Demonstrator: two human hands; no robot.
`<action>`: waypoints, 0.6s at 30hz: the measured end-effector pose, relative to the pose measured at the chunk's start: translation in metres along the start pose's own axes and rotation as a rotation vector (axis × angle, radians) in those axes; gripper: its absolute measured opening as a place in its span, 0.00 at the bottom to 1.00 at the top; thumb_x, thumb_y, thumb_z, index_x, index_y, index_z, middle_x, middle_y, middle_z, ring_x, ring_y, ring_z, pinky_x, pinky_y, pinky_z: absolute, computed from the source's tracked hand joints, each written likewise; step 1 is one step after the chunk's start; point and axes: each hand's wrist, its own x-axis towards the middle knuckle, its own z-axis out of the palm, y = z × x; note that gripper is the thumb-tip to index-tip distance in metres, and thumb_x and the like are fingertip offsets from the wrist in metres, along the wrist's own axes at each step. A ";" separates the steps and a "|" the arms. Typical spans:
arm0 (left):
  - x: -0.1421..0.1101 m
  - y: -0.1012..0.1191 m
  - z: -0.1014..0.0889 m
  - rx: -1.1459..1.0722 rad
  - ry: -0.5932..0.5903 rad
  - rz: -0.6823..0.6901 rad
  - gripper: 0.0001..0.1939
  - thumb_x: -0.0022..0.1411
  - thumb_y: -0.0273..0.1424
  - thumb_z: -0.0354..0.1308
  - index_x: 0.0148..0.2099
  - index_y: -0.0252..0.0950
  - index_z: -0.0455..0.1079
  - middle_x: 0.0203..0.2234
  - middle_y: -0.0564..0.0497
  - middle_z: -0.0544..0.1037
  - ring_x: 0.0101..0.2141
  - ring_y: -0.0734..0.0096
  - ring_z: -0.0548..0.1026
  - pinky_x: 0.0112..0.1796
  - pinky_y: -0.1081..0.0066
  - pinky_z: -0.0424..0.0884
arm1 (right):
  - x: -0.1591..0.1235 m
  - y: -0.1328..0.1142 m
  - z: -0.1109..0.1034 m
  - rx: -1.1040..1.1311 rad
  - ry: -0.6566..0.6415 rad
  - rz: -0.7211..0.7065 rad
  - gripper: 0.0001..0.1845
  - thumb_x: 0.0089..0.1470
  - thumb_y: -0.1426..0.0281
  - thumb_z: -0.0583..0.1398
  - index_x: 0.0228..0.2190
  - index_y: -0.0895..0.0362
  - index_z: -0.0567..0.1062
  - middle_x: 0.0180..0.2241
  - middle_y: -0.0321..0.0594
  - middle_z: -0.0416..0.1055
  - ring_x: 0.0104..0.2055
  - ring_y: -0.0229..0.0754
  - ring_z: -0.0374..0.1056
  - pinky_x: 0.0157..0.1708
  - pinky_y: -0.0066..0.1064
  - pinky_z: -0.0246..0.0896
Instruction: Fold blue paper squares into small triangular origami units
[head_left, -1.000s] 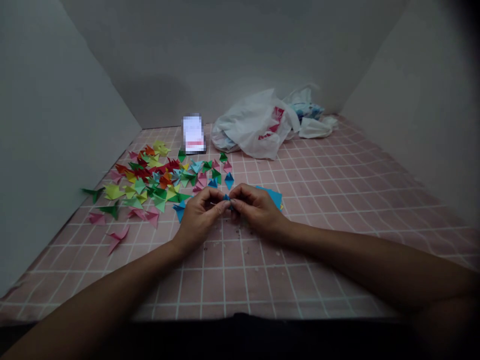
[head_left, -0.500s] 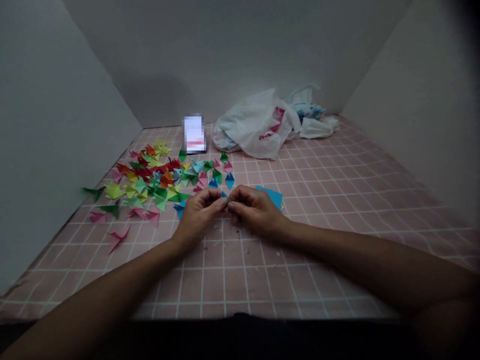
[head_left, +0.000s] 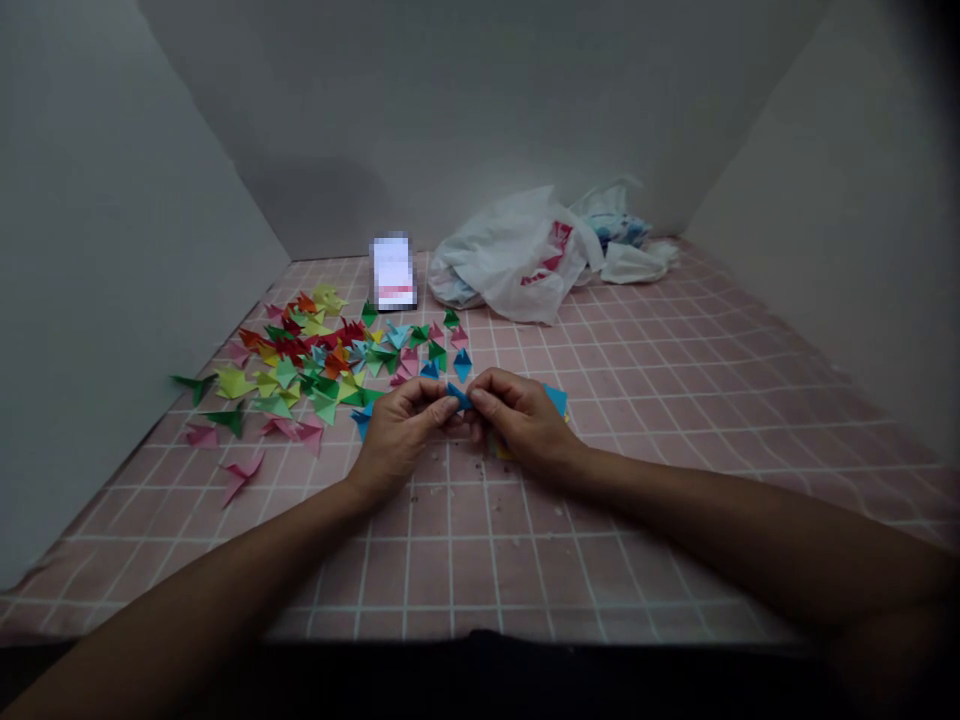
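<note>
My left hand [head_left: 401,435] and my right hand [head_left: 521,422] meet at the middle of the mat, their fingertips pinching a small folded blue paper piece [head_left: 459,397] from either side. Blue paper [head_left: 556,399] lies partly under my right hand, and a small yellow paper bit [head_left: 500,447] shows below its fingers. To the left of my left hand lies a scattered heap of folded paper triangles [head_left: 300,365] in green, red, yellow, pink and blue. A blue triangle [head_left: 361,422] sits closest to my left hand.
The pink grid-patterned mat [head_left: 600,530] carries small crumbs near my hands. A crumpled white plastic bag [head_left: 510,265] with red print and a pixelated upright card or phone [head_left: 393,272] stand at the back. White walls rise on the left, back and right.
The blue piece has turned and shows more between my fingertips. My right hand has shifted slightly, and a yellow bit now shows under it. The view has moved slightly.
</note>
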 end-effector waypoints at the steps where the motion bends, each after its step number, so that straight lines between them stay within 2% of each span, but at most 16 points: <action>1: 0.001 0.000 0.000 -0.014 0.004 0.005 0.13 0.51 0.36 0.73 0.33 0.34 0.75 0.24 0.54 0.79 0.26 0.74 0.77 0.31 0.74 0.75 | 0.001 0.000 0.000 0.038 -0.013 0.008 0.12 0.61 0.61 0.60 0.31 0.56 0.71 0.22 0.32 0.70 0.22 0.34 0.66 0.25 0.28 0.62; 7: 0.003 -0.002 -0.004 -0.092 0.018 -0.001 0.16 0.50 0.38 0.75 0.34 0.34 0.76 0.26 0.53 0.82 0.27 0.74 0.80 0.33 0.74 0.79 | 0.002 0.000 -0.002 0.138 -0.056 0.023 0.13 0.58 0.60 0.65 0.32 0.56 0.71 0.22 0.31 0.71 0.22 0.33 0.66 0.24 0.26 0.62; 10: 0.004 -0.003 -0.005 -0.115 -0.004 -0.017 0.16 0.49 0.39 0.76 0.33 0.35 0.77 0.25 0.53 0.82 0.26 0.74 0.80 0.33 0.74 0.79 | 0.003 0.002 -0.002 0.170 -0.055 0.008 0.12 0.57 0.61 0.66 0.33 0.56 0.71 0.25 0.31 0.72 0.22 0.32 0.67 0.24 0.26 0.63; 18: 0.004 -0.001 -0.006 -0.044 -0.034 0.052 0.13 0.50 0.37 0.76 0.33 0.36 0.79 0.25 0.54 0.82 0.27 0.73 0.80 0.33 0.74 0.79 | 0.005 0.002 -0.003 0.264 -0.085 0.038 0.11 0.54 0.65 0.67 0.34 0.56 0.71 0.27 0.31 0.73 0.22 0.31 0.67 0.21 0.23 0.63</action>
